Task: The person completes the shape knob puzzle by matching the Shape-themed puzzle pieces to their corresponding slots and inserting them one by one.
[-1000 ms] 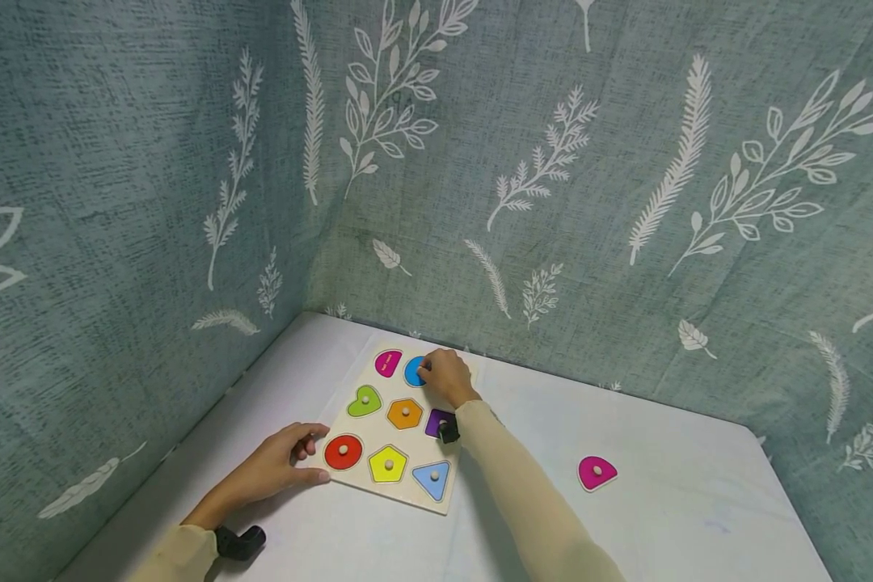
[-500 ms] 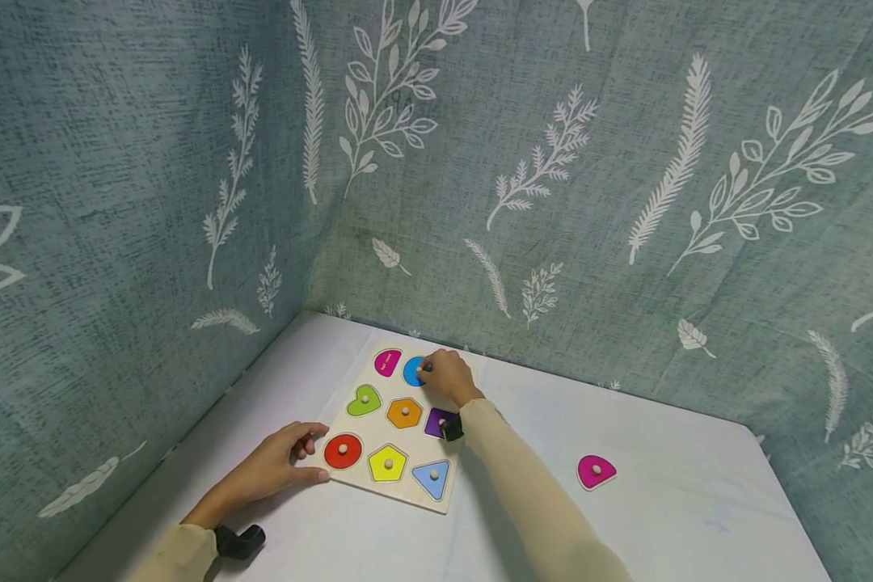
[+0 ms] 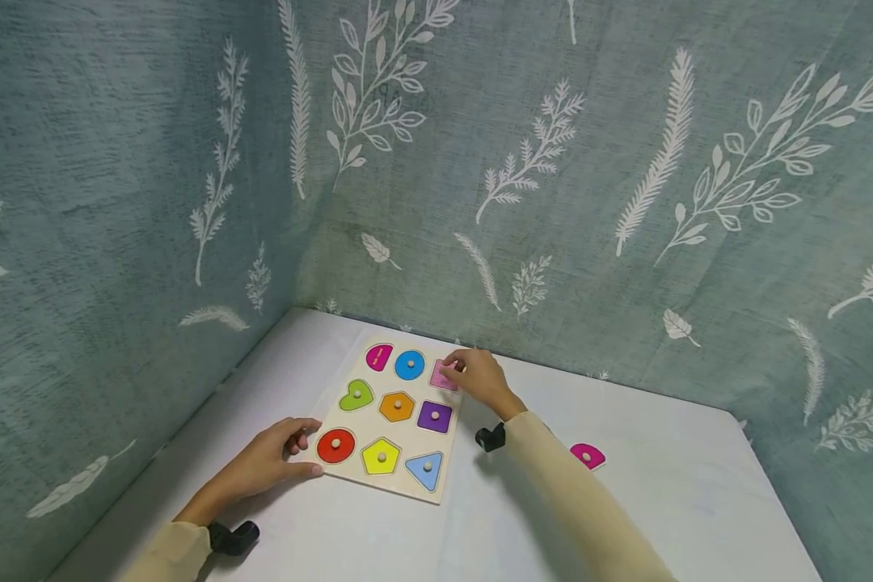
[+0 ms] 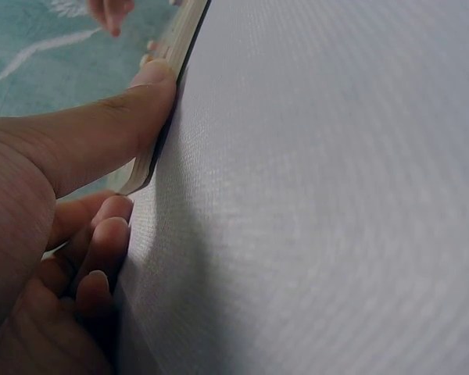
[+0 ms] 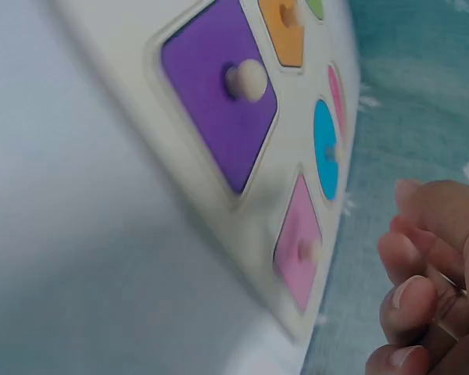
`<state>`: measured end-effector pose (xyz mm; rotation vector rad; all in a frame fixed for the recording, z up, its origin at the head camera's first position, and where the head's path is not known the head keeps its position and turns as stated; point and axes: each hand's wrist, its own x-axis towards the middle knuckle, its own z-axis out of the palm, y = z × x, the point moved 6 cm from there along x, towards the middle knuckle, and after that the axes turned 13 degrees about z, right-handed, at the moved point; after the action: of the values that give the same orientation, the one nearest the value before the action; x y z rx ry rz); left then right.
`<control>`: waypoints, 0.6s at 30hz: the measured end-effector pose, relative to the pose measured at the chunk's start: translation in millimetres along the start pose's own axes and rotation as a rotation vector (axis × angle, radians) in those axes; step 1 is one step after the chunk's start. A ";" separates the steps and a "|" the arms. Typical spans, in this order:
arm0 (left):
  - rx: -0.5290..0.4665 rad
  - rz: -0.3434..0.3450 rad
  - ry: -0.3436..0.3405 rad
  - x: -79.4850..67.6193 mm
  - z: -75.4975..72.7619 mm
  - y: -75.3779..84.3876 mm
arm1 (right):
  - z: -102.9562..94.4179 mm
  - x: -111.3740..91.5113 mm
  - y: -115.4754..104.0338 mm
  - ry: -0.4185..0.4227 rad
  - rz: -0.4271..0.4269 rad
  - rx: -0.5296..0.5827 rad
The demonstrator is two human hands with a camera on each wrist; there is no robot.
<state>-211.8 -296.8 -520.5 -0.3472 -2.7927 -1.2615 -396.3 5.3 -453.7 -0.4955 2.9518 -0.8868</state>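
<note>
A pale wooden peg puzzle board (image 3: 364, 420) lies on the white table. My left hand (image 3: 265, 457) holds its near left corner, thumb (image 4: 144, 90) against the near edge and fingers curled at the side. Over the far right corner hovers my right hand (image 3: 483, 380), loosely curled and apart from the pink square piece (image 5: 299, 246) and its knob. A blue circle piece (image 3: 411, 364) sits beside the pink square. The far left recess (image 3: 379, 357) is magenta, with no knobbed piece in it. A magenta half-round piece (image 3: 588, 456) lies on the table, partly behind my right sleeve.
Also seated in the board are a purple square (image 3: 434, 416), an orange hexagon (image 3: 396, 406), a green heart (image 3: 356, 394), a red circle (image 3: 335, 445), a yellow pentagon (image 3: 381, 457) and a light-blue triangle (image 3: 425, 470). Patterned teal curtains (image 3: 436, 275) border the table.
My right hand has moved right, away from the blue circle, uncovering that piece and the pink square. My left hand stays at the corner. The head view has shifted slightly.
</note>
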 end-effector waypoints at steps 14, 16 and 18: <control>0.009 0.039 -0.003 1.2 0.3 -0.2 | -47.3 -70.7 60.6 0.147 0.014 0.082; 0.012 0.043 -0.006 1.7 0.2 0.7 | -51.7 -80.2 67.8 0.152 0.019 0.092; 0.012 0.047 -0.005 2.2 -0.3 1.5 | -55.6 -88.8 75.3 0.158 0.027 0.097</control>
<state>-213.6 -295.7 -518.9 -0.4137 -2.7782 -1.2348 -340.3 121.5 -454.1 -0.3982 3.0265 -1.1086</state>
